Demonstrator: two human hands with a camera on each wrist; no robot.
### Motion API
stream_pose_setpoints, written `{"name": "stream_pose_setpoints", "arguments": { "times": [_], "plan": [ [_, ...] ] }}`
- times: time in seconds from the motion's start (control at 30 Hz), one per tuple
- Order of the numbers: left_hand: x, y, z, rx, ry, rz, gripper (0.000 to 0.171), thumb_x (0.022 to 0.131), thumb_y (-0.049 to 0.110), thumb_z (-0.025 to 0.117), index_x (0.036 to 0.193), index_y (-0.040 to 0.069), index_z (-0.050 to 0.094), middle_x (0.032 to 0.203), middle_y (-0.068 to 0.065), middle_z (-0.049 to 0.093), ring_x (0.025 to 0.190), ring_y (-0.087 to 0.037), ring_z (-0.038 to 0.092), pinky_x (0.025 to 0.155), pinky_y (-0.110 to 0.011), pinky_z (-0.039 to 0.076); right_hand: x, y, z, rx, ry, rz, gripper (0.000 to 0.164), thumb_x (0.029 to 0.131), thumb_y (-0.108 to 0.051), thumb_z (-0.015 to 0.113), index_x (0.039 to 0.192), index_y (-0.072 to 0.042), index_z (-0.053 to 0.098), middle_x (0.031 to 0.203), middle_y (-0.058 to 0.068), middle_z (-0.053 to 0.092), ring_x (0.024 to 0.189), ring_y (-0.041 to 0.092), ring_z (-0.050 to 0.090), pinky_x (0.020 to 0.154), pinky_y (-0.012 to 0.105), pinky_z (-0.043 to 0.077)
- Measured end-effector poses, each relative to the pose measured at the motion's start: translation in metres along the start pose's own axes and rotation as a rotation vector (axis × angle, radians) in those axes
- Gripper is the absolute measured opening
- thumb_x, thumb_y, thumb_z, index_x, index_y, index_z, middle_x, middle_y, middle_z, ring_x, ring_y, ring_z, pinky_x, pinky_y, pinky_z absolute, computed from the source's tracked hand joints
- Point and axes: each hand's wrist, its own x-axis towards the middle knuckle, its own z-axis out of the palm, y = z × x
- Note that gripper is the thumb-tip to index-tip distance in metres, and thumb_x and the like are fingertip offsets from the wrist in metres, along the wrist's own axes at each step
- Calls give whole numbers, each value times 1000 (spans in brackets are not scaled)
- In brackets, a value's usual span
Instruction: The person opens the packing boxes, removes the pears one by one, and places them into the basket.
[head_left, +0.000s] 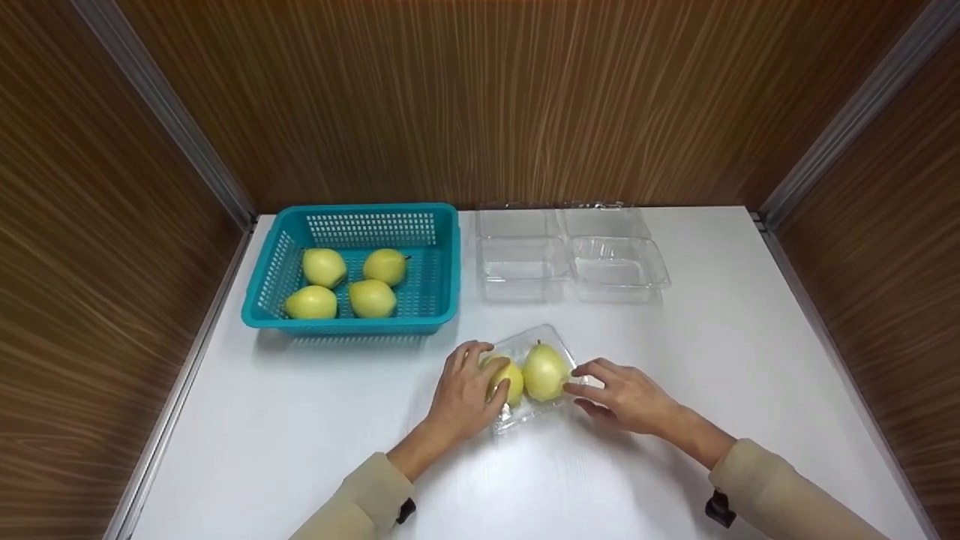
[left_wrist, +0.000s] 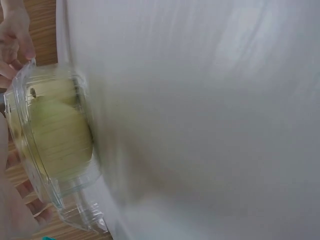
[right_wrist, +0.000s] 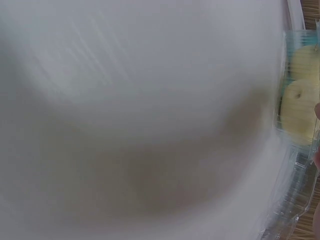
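A clear plastic clamshell container (head_left: 536,411) sits at a slant on the white table with two yellow pears inside, a left pear (head_left: 514,384) and a right pear (head_left: 545,373). My left hand (head_left: 466,390) grips its left side, thumb near the front and fingers toward the back, partly covering the left pear. At the opposite side, my right hand (head_left: 626,396) pinches the edge with curled fingertips. The left wrist view shows the pears (left_wrist: 60,135) through the clear wall, with a right-hand fingertip at the rim. The right wrist view catches only part of the container (right_wrist: 282,90).
A teal basket (head_left: 450,300) with several yellow pears stands at the back left. To its right are two open clear containers, a left one (head_left: 521,289) and a right one (head_left: 619,285), lids raised toward the wood-grain back wall (head_left: 487,105).
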Motion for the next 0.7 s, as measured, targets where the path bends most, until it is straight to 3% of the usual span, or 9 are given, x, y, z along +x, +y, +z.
{"name": "stream_pose_setpoints", "arguments": {
  "times": [0.13, 0.23, 0.47, 0.7],
  "plan": [
    [2, -2, 1, -16, -4, -3, 26, 100, 31, 64, 119, 17, 76, 131, -11, 66, 132, -30, 55, 117, -51, 45, 0, -5, 1, -1, 6, -3, 18, 102, -23, 67, 116, -18, 76, 112, 4, 71, 93, 18, 69, 65, 26, 60],
    [4, -4, 0, -38, -30, -12, 27, 101, 31, 62, 120, 17, 76, 133, -11, 66, 133, -30, 54, 118, -52, 45, 0, -8, 2, -2, 14, -3, 26, 110, -30, 54, 117, -18, 76, 112, 3, 71, 92, 17, 69, 65, 25, 60],
    [11, -8, -3, -72, -65, -9, 26, 103, 31, 61, 121, 18, 75, 135, -10, 66, 135, -29, 53, 117, -53, 46, 1, -13, 4, 11, 38, 1, 25, 110, -29, 55, 118, -19, 76, 111, 2, 71, 91, 16, 69, 66, 24, 60],
    [16, -12, -2, -86, -56, 5, 26, 101, 29, 63, 120, 17, 76, 133, -11, 67, 133, -29, 55, 115, -53, 47, 1, -17, 5, 18, 55, 16, 18, 105, -25, 65, 116, -17, 77, 109, 4, 71, 90, 18, 70, 65, 25, 61]
  ]
}}
